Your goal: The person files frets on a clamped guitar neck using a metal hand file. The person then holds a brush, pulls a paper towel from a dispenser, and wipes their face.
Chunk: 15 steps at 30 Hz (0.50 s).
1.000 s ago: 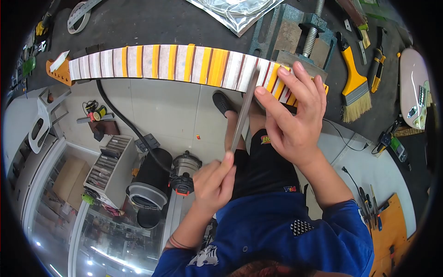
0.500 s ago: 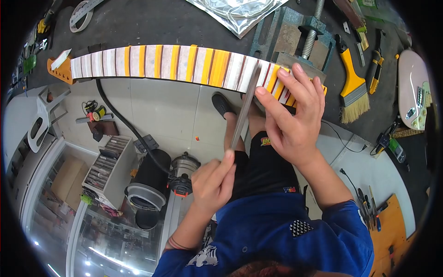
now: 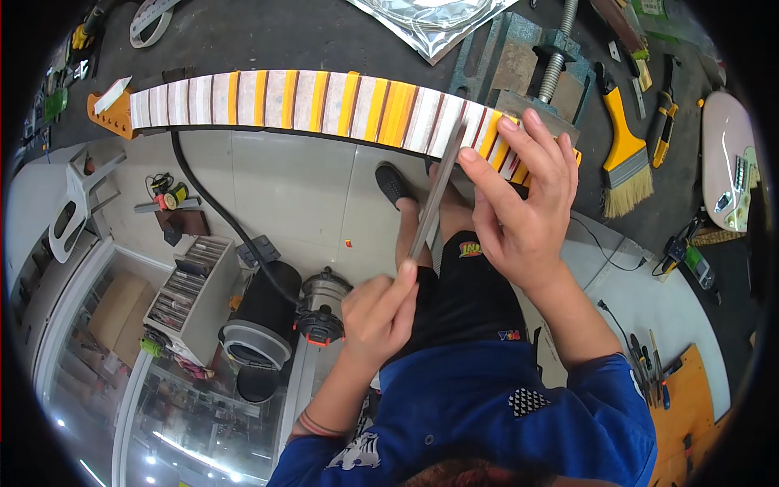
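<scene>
A guitar neck (image 3: 312, 101) lies along the bench edge, its fretboard covered in white and yellow tape strips with dark fret lines between them. Its orange-brown headstock (image 3: 114, 111) points left. My left hand (image 3: 377, 312) is closed around the near end of a slim metal file (image 3: 436, 199), forefinger stretched along it. The file slants up and away, its far end over the taped frets near the neck's right end. My right hand (image 3: 527, 195) rests with fingers apart on that end of the neck, thumb tip beside the file; whether it touches the file I cannot tell.
Behind the neck sits a metal vise (image 3: 523, 77), with a silver plastic bag (image 3: 430, 20) beside it. A yellow brush (image 3: 623, 150), a utility knife (image 3: 665, 122) and a pale guitar body (image 3: 725, 158) lie right. Below left stand a vacuum (image 3: 323, 304) and a bin (image 3: 258, 345).
The file and my left hand have shifted slightly right and down along the neck. My right hand keeps its place on the taped end. The whole view has moved a little.
</scene>
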Each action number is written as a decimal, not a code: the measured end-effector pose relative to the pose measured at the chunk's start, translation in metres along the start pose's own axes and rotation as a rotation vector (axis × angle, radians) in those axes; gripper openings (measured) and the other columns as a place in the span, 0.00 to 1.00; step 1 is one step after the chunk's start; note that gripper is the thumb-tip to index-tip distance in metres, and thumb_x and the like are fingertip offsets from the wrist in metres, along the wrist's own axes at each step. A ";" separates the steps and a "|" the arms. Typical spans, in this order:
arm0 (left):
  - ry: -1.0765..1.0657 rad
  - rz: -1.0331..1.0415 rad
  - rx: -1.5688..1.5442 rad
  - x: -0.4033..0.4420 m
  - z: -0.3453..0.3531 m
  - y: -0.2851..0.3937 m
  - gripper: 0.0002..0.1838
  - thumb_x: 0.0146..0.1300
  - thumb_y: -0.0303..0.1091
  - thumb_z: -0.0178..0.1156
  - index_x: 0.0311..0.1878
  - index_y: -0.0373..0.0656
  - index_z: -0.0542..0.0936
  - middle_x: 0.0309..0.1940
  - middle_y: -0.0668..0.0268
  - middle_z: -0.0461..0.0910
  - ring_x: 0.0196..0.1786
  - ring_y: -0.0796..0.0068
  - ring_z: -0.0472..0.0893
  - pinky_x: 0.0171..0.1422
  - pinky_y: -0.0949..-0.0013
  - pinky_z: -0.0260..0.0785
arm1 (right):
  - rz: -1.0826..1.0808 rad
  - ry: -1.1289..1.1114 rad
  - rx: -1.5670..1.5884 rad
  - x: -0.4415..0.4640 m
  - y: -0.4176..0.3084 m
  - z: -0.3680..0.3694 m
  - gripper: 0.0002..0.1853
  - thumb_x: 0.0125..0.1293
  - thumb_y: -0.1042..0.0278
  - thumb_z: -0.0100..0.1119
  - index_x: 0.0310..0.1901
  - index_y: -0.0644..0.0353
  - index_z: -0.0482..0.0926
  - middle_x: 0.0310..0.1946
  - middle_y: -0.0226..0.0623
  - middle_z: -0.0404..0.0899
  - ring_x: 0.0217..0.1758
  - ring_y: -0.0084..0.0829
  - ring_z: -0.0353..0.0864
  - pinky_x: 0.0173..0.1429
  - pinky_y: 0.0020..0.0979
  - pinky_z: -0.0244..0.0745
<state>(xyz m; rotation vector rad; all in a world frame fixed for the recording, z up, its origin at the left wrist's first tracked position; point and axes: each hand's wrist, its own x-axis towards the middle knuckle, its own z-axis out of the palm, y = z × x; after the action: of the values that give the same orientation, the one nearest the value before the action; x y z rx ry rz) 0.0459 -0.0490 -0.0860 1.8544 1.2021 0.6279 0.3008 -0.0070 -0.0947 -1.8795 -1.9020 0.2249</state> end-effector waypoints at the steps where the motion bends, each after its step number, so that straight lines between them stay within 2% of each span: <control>1: 0.031 0.001 -0.001 0.024 0.009 0.003 0.30 0.65 0.17 0.75 0.72 0.40 0.87 0.24 0.62 0.75 0.22 0.65 0.76 0.30 0.62 0.71 | -0.003 0.006 -0.001 0.000 0.000 0.000 0.34 0.57 0.76 0.71 0.67 0.34 0.91 0.75 0.36 0.79 0.84 0.48 0.74 0.88 0.58 0.55; 5: 0.110 0.047 -0.122 0.114 0.031 0.012 0.30 0.66 0.18 0.75 0.73 0.40 0.86 0.25 0.61 0.77 0.23 0.63 0.77 0.30 0.61 0.72 | 0.002 0.005 -0.002 0.001 -0.001 0.000 0.34 0.58 0.77 0.71 0.67 0.34 0.91 0.75 0.36 0.79 0.84 0.48 0.74 0.88 0.59 0.55; 7: 0.089 0.025 -0.132 0.108 0.029 0.011 0.30 0.66 0.18 0.75 0.73 0.40 0.86 0.25 0.62 0.76 0.23 0.63 0.77 0.30 0.61 0.72 | -0.004 -0.004 -0.004 0.001 0.000 0.000 0.35 0.57 0.77 0.71 0.67 0.34 0.91 0.76 0.36 0.78 0.84 0.48 0.74 0.88 0.59 0.55; 9: 0.067 0.035 -0.076 0.058 0.021 0.000 0.30 0.66 0.18 0.75 0.73 0.41 0.87 0.25 0.63 0.75 0.23 0.64 0.77 0.30 0.62 0.71 | -0.017 0.000 -0.013 0.000 0.001 0.000 0.35 0.57 0.77 0.71 0.67 0.34 0.91 0.76 0.36 0.78 0.84 0.48 0.74 0.88 0.59 0.55; 12: 0.005 0.028 0.024 -0.004 0.002 -0.005 0.30 0.66 0.15 0.73 0.72 0.39 0.86 0.25 0.62 0.76 0.23 0.65 0.77 0.31 0.63 0.71 | -0.018 -0.041 -0.007 0.002 -0.001 -0.005 0.35 0.59 0.81 0.72 0.67 0.36 0.89 0.75 0.42 0.78 0.84 0.53 0.73 0.86 0.65 0.59; 14: -0.029 0.015 0.025 -0.011 -0.001 -0.004 0.30 0.67 0.11 0.68 0.73 0.34 0.85 0.27 0.58 0.81 0.24 0.66 0.79 0.33 0.65 0.72 | -0.011 -0.021 0.003 0.000 0.001 -0.003 0.35 0.58 0.79 0.71 0.67 0.34 0.90 0.76 0.38 0.78 0.84 0.50 0.73 0.87 0.61 0.57; 15: 0.022 0.041 0.018 0.006 0.005 -0.003 0.30 0.66 0.14 0.71 0.73 0.38 0.86 0.26 0.61 0.78 0.24 0.66 0.78 0.31 0.64 0.71 | -0.011 -0.012 0.008 0.000 0.001 -0.002 0.35 0.57 0.77 0.70 0.67 0.33 0.91 0.76 0.36 0.78 0.84 0.49 0.73 0.88 0.60 0.56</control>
<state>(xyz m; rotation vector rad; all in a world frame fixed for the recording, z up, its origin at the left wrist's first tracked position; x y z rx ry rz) 0.0508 -0.0450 -0.0916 1.8955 1.1900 0.6643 0.3026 -0.0071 -0.0936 -1.8659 -1.9156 0.2405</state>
